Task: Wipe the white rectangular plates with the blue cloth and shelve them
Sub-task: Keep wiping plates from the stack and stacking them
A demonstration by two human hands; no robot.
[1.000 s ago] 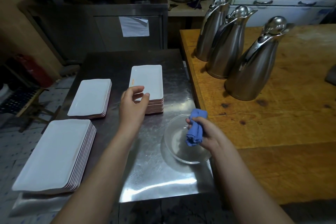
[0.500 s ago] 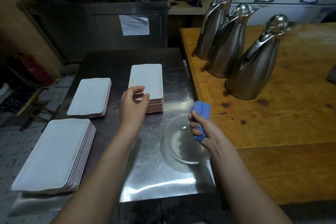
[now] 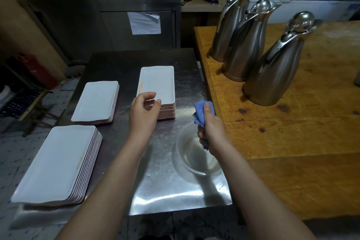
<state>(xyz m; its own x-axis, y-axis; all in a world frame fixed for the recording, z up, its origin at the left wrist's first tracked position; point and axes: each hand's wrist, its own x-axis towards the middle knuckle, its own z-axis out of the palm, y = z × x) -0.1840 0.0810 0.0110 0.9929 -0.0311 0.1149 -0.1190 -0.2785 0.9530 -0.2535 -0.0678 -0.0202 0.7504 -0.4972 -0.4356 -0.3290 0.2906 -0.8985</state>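
my right hand [image 3: 212,128] grips the blue cloth [image 3: 199,112] just right of the plate stack [image 3: 157,82]; my left hand [image 3: 144,112], fingers loosely curved, perhaps touches its near edge.

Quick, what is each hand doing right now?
Left hand: curled at the plate stack edge; grip cannot be told.
Right hand: holding the blue cloth.

A: Which surfaces are metal?
B: The table [image 3: 159,191], brushed steel with bright glare, and the three jugs [image 3: 272,76], satin-polished steel.
A: And the remainder?
B: The plates [image 3: 157,82] are smooth, glossy white; the cloth [image 3: 199,111] is soft blue fabric; the bowl [image 3: 194,161] is clear and glassy; the counter [image 3: 292,132] is worn, stained wood.
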